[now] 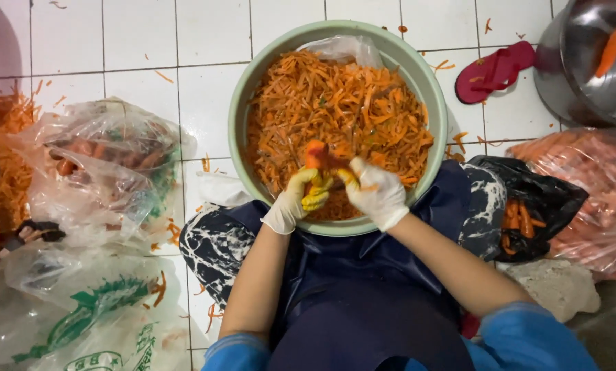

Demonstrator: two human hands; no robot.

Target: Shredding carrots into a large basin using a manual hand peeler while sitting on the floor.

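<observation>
Both gloved hands meet over the near rim of the green basin (238, 110), which is heaped with shredded carrot (342, 110). The left hand (298, 199) has its grip clamped on a yellow tool (316, 198), seemingly a peeler; the right hand (377, 192) grips a carrot (320, 156). On the floor, a black bag (548, 196) holds carrots.

White tiled floor, crowded with bags and scraps

The floor (143, 41) is white square tile with dark grout, strewn with orange shreds. A clear bag (108, 158) and a green-printed bag (81, 316) lie at the left, a black bag (528, 206) and a pinkish bag (590, 192) at the right. A red sandal (495, 71) lies beside a steel pot (590, 69) at the upper right.
</observation>
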